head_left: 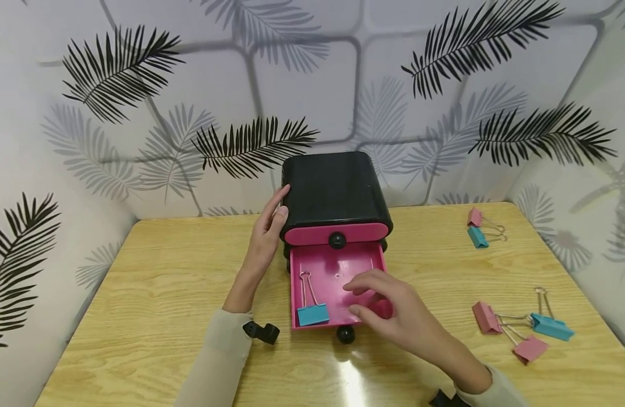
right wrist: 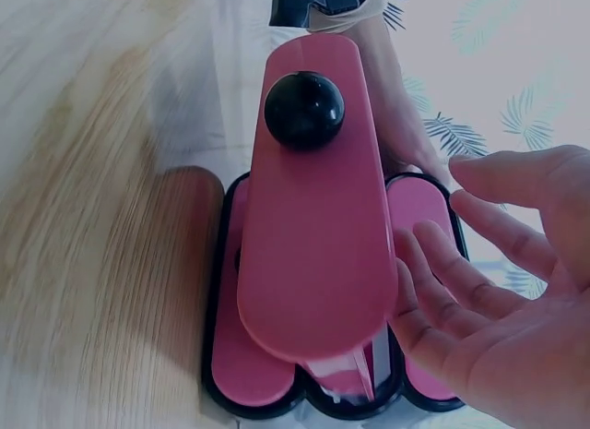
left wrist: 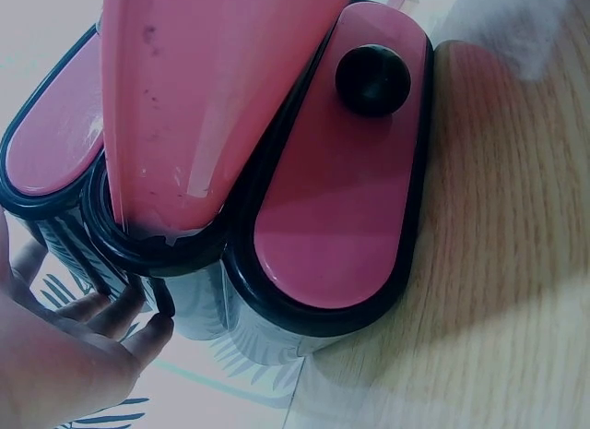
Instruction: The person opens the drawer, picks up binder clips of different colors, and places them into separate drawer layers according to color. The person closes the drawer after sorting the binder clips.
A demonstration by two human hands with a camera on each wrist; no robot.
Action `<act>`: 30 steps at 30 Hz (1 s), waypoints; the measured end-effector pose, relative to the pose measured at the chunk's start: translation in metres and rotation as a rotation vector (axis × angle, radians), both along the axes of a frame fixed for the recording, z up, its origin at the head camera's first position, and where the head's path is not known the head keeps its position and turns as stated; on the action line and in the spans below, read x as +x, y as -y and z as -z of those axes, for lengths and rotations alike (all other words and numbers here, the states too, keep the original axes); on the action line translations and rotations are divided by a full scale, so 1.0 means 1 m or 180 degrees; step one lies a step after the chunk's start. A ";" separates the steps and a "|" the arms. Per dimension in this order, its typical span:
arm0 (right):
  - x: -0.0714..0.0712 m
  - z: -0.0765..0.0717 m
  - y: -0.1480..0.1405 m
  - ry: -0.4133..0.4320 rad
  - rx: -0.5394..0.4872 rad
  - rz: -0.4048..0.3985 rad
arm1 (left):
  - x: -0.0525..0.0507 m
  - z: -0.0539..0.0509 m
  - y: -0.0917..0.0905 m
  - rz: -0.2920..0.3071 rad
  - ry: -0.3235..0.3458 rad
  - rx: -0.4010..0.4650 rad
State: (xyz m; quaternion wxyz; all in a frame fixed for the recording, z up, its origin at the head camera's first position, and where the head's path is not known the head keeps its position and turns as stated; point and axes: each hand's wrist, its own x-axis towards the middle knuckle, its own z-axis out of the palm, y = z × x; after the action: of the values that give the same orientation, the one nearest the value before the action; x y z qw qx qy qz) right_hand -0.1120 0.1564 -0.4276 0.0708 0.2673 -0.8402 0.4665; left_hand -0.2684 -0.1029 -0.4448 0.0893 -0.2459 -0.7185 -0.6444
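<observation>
A small black cabinet (head_left: 335, 186) with pink drawers and round black knobs stands on the table. Its middle drawer (head_left: 335, 291) is pulled out. Inside, at the front left, lies a blue binder clip (head_left: 313, 315) with its wire handles toward the back. My left hand (head_left: 263, 240) rests against the cabinet's left side, fingers extended; the left wrist view shows its fingertips at the black casing. My right hand (head_left: 399, 311) is over the drawer's right front part, fingers loosely bent and apart, holding nothing. In the right wrist view its fingers are beside the pink drawer front (right wrist: 318, 235).
Right of the cabinet lie two pink binder clips (head_left: 487, 317) (head_left: 530, 349) and a blue binder clip (head_left: 551, 327). Farther back are another pink clip (head_left: 474, 217) and blue clip (head_left: 478, 237). A leaf-patterned wall covering (head_left: 302, 85) stands behind the wooden table (head_left: 164, 282).
</observation>
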 end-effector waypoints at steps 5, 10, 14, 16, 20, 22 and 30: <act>0.008 -0.002 -0.009 -0.0263 0.0082 0.0193 | 0.000 0.001 0.001 0.0018 -0.0021 0.0004; 0.015 -0.004 -0.019 -0.0310 0.0061 0.0327 | 0.001 0.000 0.001 0.0042 -0.0010 -0.0014; 0.019 -0.005 -0.028 -0.0357 0.0111 0.0484 | 0.001 -0.001 0.001 0.0031 0.0011 -0.0020; 0.020 -0.006 -0.033 -0.0421 0.0129 0.0551 | 0.000 -0.001 0.001 0.0033 0.0012 -0.0018; 0.020 -0.009 -0.044 -0.0561 0.0184 0.0714 | 0.001 0.000 0.002 0.0023 0.0003 -0.0016; 0.020 -0.011 -0.049 -0.0611 0.0209 0.0814 | 0.001 0.001 0.002 0.0020 0.0009 -0.0013; 0.027 -0.008 -0.075 -0.0734 0.0062 0.0994 | -0.001 0.000 0.002 0.0038 0.0011 -0.0005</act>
State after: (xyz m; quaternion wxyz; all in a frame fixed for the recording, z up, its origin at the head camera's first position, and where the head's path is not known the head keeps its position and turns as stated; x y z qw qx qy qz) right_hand -0.0848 0.2309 -0.4201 0.2355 0.1860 -0.8623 0.4079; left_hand -0.2693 -0.1048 -0.4446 0.0840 -0.2491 -0.7178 -0.6448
